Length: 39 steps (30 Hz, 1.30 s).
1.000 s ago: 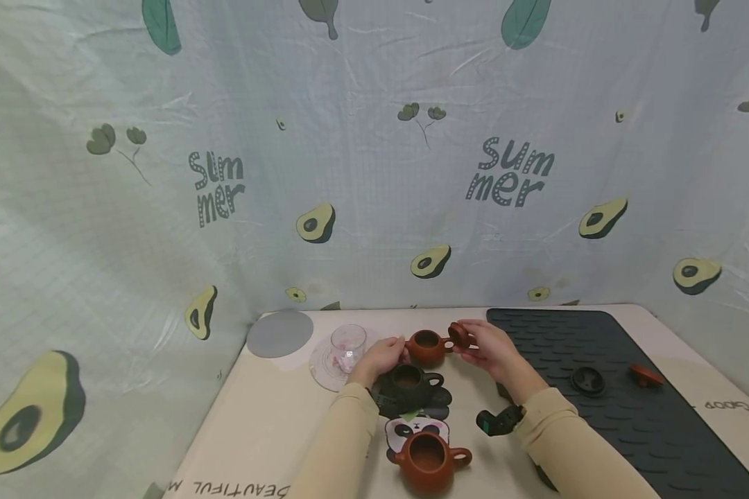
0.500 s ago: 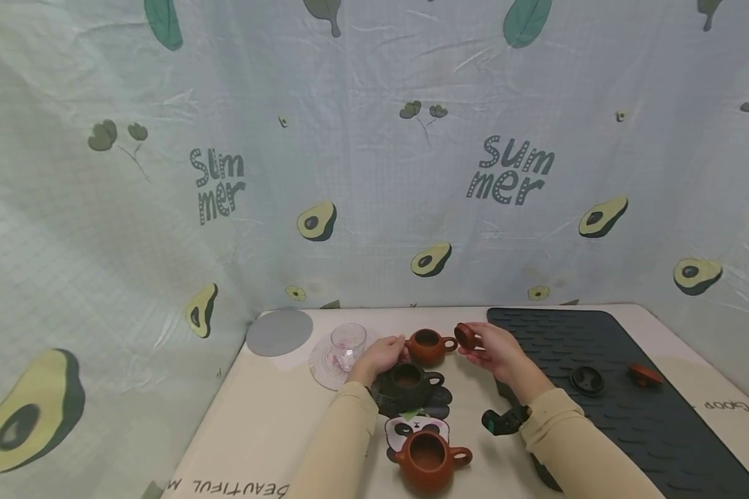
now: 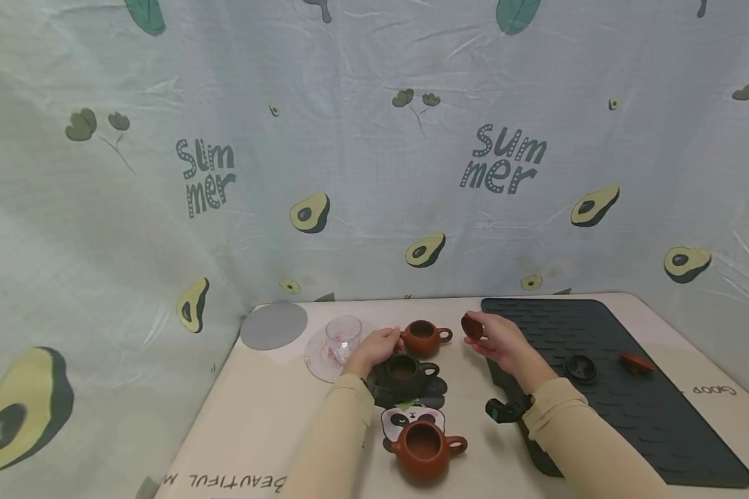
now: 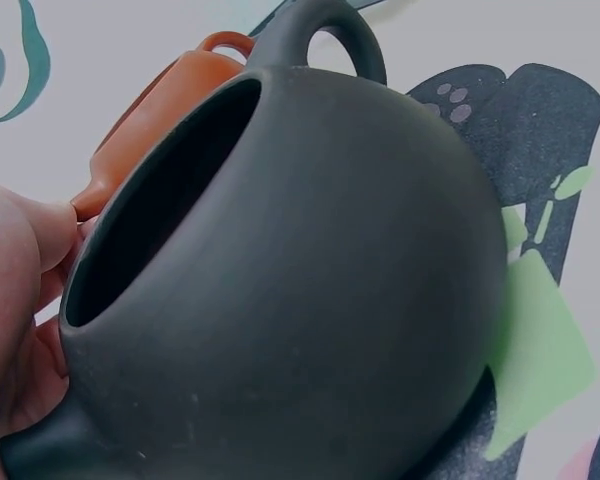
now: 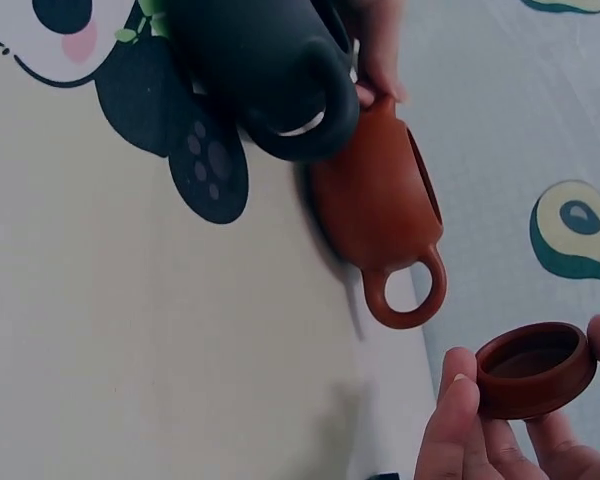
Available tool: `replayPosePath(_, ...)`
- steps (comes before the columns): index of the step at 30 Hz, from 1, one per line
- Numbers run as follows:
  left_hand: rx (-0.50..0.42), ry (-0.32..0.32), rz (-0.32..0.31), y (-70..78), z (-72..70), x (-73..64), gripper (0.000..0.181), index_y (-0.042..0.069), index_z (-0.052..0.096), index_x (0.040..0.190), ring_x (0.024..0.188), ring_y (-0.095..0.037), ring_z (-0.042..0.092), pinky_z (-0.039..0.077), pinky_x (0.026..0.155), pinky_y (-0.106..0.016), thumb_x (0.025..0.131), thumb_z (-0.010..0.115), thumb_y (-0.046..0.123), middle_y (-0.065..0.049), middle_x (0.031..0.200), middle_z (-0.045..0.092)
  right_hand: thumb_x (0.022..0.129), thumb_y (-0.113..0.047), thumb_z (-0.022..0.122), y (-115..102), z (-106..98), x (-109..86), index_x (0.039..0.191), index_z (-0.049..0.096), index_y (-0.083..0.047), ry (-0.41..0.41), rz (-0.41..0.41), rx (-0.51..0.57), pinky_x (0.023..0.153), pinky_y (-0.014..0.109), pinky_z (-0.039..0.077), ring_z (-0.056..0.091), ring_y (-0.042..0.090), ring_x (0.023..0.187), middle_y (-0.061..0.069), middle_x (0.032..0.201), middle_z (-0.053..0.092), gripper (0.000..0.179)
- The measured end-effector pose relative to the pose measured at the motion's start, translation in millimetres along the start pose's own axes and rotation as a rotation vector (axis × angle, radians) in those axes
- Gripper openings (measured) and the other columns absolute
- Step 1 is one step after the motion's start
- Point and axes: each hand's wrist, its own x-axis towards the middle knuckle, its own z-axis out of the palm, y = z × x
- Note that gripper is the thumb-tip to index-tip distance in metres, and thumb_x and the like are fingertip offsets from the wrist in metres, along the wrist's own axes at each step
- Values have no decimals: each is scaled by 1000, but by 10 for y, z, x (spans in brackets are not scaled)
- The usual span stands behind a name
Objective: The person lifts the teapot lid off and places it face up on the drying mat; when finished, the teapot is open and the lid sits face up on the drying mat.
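My left hand (image 3: pixel 378 348) pinches the spout of the far reddish-brown clay teapot (image 3: pixel 421 340), which stands lidless with its handle to the right. In my right hand (image 3: pixel 501 341) is a small teapot lid (image 5: pixel 536 372), held by its edge between thumb and fingers, hollow side showing in the right wrist view. The lid is to the right of that teapot's handle, apart from it. A black teapot (image 4: pixel 320 260), also without a lid, stands just in front and fills much of the left wrist view. Nearest the body is another lidless reddish-brown teapot (image 3: pixel 422 463).
Left of the teapots a clear glass cup (image 3: pixel 343 335) stands on a clear saucer (image 3: pixel 315 360). A dark ridged mat (image 3: pixel 624 423) covers the right side, bearing a black lid (image 3: pixel 580 369) and a reddish-brown lid (image 3: pixel 636 362). A patterned curtain (image 3: pixel 362 152) hangs behind the table.
My right hand has drawn the lid away from the far teapot's handle, to the right, and turned it. The left hand keeps its pinch on the spout. The head view has shifted slightly.
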Motion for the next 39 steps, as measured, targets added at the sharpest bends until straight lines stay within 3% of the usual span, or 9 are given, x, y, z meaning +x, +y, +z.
replayPosePath(12, 5, -4, 5, -12, -39, -2, 43, 0, 66, 102, 94, -24, 57, 42, 94, -45, 112, 38, 31, -10, 96, 66, 107, -36, 53, 82, -112, -52, 149, 44, -3, 30, -31, -42, 81, 30, 55, 70, 22, 99, 16, 127, 56, 54)
replayPosePath(31, 3, -15, 17, -52, -18, 16, 43, 1, 65, 101, 91, -22, 56, 42, 89, -42, 113, 37, 31, -9, 94, 63, 106, -41, 55, 162, -275, -140, 150, 39, 1, 75, 5, -35, 80, 29, 55, 68, 17, 92, 19, 128, 52, 63)
replayPosePath(39, -15, -12, 20, -44, -13, 30, 42, 1, 66, 100, 91, -22, 56, 42, 90, -42, 112, 38, 30, -9, 93, 64, 104, -27, 63, 158, -366, -195, 153, 34, 2, 57, -6, -80, 85, 33, 52, 64, 19, 96, 14, 122, 58, 64)
